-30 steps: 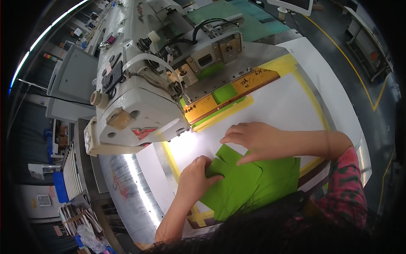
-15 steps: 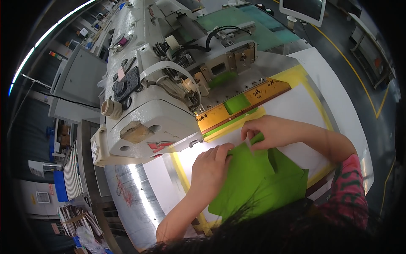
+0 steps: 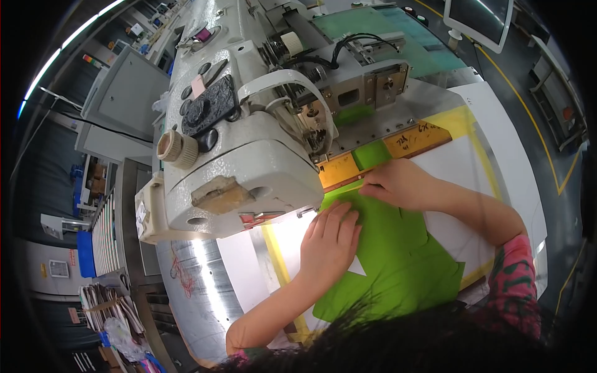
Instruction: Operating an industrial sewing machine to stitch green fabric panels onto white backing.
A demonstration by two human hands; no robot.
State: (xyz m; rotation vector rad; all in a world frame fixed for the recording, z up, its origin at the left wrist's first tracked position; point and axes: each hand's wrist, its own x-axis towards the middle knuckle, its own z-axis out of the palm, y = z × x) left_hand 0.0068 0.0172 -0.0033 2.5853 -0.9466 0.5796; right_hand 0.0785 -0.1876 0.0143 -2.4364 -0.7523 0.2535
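Green fabric pieces (image 3: 404, 267) lie overlapping on a white, yellow-taped board (image 3: 485, 174), reaching up to an orange clamp plate (image 3: 404, 143) with handwritten marks. My left hand (image 3: 329, 242) lies on the fabric just right of the lit white sewing-machine head (image 3: 239, 180), fingers extended and pointing toward the plate. My right hand (image 3: 398, 186) is higher, at the plate's lower edge, with curled fingertips pinching the top edge of the fabric. A small green piece shows on the plate.
A steel table surface (image 3: 205, 286) with loose red threads is at the left, beside a roller rack (image 3: 109, 230) and stacked papers (image 3: 102, 304). A teal plate (image 3: 385, 43) and monitor (image 3: 485, 18) are behind. A grey bench (image 3: 553, 93) stands across the yellow-lined floor.
Both hands have moved up and toward the orange plate, bringing the green fabric to it. My right fingers have closed on its edge. The view has shifted, so the machine sits further right.
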